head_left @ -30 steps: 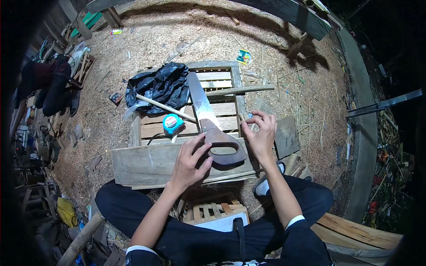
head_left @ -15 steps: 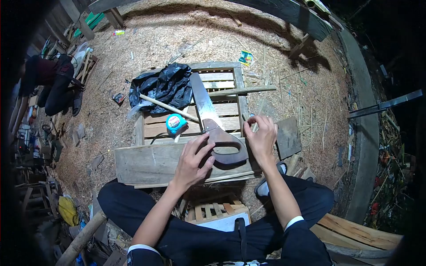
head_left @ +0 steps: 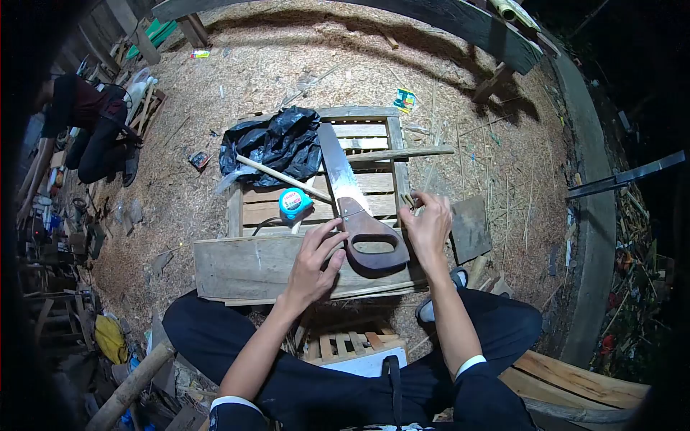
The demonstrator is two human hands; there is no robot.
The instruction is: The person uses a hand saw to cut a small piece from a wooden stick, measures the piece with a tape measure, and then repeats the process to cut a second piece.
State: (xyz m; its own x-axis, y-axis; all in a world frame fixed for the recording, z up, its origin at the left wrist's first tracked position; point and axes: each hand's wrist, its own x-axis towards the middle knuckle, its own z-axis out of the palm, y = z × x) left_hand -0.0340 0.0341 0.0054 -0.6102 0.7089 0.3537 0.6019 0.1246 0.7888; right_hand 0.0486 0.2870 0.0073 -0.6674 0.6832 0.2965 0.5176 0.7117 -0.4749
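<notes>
A handsaw (head_left: 363, 230) with a brown handle lies with its blade pointing away across a slatted wooden frame (head_left: 397, 169) and its handle over a wide plank (head_left: 237, 267). My left hand (head_left: 315, 264) rests over the plank, fingers apart, with its fingertips right at the left edge of the saw handle. Right of the handle, my right hand (head_left: 429, 224) pinches a small wooden stick (head_left: 408, 200) between thumb and fingers. A blue tape measure (head_left: 293, 203) sits on the slats, beside a thin stick (head_left: 282, 177) and a crumpled black plastic bag (head_left: 277, 144).
Another person (head_left: 97, 129) crouches at the far left. A dark flat board (head_left: 471, 228) lies right of the frame on ground strewn with shavings. A heavy beam (head_left: 402, 20) spans the back, and a concrete curb (head_left: 593, 215) runs along the right.
The view has shifted slightly, moving the scene a little right. My right hand has turned the small stick between its fingers; my left hand stays beside the saw handle.
</notes>
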